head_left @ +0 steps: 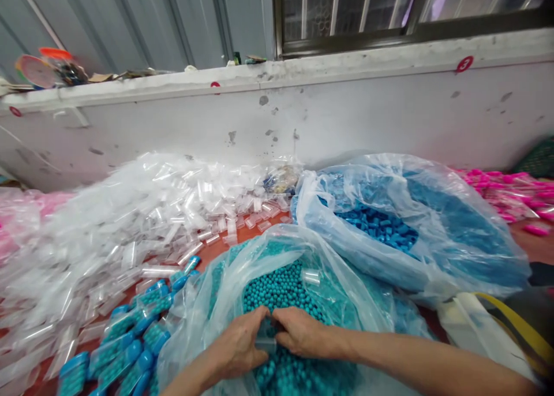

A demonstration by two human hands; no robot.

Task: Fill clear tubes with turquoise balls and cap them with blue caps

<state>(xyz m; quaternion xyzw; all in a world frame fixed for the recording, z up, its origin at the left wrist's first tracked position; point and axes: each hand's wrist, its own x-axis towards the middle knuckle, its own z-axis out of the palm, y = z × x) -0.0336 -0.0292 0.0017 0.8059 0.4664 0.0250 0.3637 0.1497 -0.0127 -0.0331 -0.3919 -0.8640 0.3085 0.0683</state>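
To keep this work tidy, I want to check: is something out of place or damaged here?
One clear tube lies on the teal beads inside their bag, apart from the tube pile; perhaps misplaced. The white wall has grey patches, like chipped paint.

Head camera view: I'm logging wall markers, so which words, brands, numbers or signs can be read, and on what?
"3": on the red round sticker under the window, on the edge of the white ledge.
Too small or blurred to read: the middle red sticker and the far-left red sticker.
No other text is readable.
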